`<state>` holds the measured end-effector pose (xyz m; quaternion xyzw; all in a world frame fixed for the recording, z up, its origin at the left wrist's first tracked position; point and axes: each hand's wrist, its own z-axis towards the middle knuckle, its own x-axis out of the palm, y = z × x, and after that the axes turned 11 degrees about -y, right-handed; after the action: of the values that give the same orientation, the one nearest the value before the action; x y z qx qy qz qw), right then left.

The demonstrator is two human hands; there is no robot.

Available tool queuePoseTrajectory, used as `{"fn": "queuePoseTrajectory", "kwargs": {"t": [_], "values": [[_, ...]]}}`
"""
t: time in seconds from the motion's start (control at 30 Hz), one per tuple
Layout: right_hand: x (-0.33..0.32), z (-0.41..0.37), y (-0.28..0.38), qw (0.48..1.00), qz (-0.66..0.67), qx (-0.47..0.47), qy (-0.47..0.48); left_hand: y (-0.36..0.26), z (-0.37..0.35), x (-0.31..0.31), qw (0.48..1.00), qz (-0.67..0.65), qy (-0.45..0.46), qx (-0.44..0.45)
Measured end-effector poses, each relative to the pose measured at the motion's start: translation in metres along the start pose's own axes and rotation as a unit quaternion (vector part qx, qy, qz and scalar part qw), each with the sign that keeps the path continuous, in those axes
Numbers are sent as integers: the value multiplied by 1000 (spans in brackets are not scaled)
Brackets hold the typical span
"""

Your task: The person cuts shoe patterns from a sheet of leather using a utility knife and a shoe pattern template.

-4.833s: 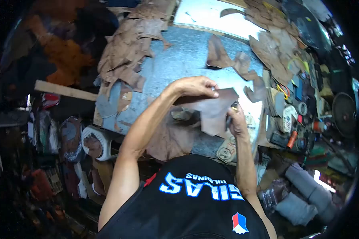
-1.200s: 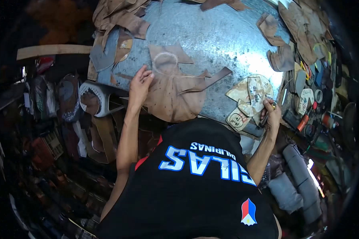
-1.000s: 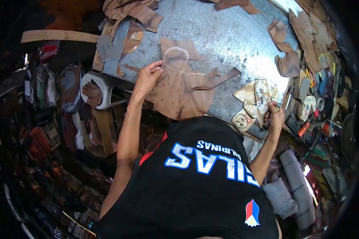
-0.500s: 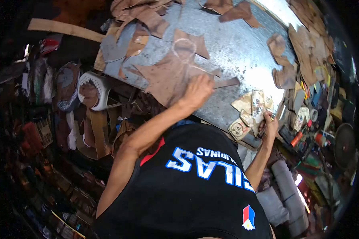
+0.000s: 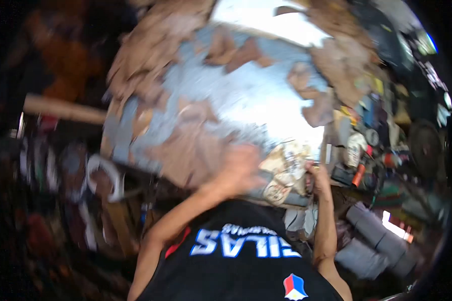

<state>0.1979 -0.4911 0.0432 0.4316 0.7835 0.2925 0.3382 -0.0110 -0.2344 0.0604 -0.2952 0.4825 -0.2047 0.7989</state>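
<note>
My left hand [image 5: 242,168] is a blur over the near part of the metal tabletop [image 5: 236,95], beside a brown leather piece [image 5: 193,145]. Smearing hides how its fingers are set. My right hand [image 5: 317,174] is at the table's near right edge, its fingers curled; what they hold, if anything, I cannot make out. Just left of it lie several pale, marked pattern pieces [image 5: 286,158], overlapping one another.
Brown leather scraps [image 5: 243,52] lie farther back, and a heap of leather [image 5: 145,60] covers the left corner. Tools, including one with an orange handle [image 5: 358,175], crowd the right side. A white stool [image 5: 113,175] stands left of the table.
The view has swung, shifting the table left and down in the picture. My left hand has come off the leather piece toward the pattern pieces. My right hand remains beside them.
</note>
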Motion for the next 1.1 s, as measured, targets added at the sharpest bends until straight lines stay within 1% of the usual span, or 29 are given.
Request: {"fn": "queuePoseTrajectory", "kwargs": {"t": [0.03,0.07,0.1,0.17,0.2,0.27,0.3,0.33,0.37,0.4,0.47,0.53,0.57,0.6,0.67,0.73,0.8,0.87,0.9,0.93,0.97,1.0,1.03,1.07,1.1], "values": [[-2,-3,5,1000,2,9,14,2,30,-51,979,104,16,-173],[-4,-5,7,999,1,22,34,36,17,-62,939,240,-12,-246],[-6,-3,1,999,14,13,33,59,7,-82,942,237,-82,-223],[-5,5,-12,999,29,-16,34,114,-38,-80,906,361,-93,-199],[-5,5,-12,999,33,-19,31,113,-40,-83,907,362,-95,-194],[-2,4,-12,999,29,-7,24,114,-41,-92,932,264,-10,-249],[-4,8,-17,999,22,-18,27,118,-40,-93,944,214,-76,-239],[-9,9,-19,999,20,-21,35,121,-34,-91,942,218,-82,-242],[-13,11,-21,1000,25,-11,9,126,-30,-89,929,79,-79,-352],[-7,15,-25,1000,26,3,2,126,-33,-99,882,-53,-89,-459],[-3,13,-17,999,24,25,23,119,-22,-116,942,-45,-45,-331],[-6,11,-13,999,2,-10,40,98,7,-142,929,-70,-52,-359],[-3,11,-14,999,-3,-10,53,102,18,-160,940,-71,-73,-327],[-3,11,-14,999,-4,-7,38,109,35,-175,950,-75,-91,-289],[-5,11,-14,1000,-5,-5,22,123,76,-218,933,-146,-138,-297],[-4,13,-15,1000,-16,-1,19,145,117,-268,935,-30,-161,-313],[-3,13,-15,1000,-5,-2,20,178,157,-314,940,47,-183,-286],[-4,13,-16,1000,12,-4,27,220,182,-344,892,90,-259,-361],[-4,13,-17,1000,12,-2,27,239,181,-343,892,90,-257,-361],[-3,15,-19,999,14,-13,28,260,179,-338,859,207,-371,-285],[-3,15,-21,999,17,-22,24,271,185,-331,801,312,-471,-198],[-2,13,-17,999,1,-6,35,247,187,-308,837,253,-450,-182],[-3,10,-11,999,-11,15,32,241,185,-278,869,231,-416,-136],[0,7,-7,999,-26,26,21,213,184,-237,901,179,-379,-109],[-4,4,-7,999,-10,26,24,193,181,-194,926,178,-311,-118]]}}
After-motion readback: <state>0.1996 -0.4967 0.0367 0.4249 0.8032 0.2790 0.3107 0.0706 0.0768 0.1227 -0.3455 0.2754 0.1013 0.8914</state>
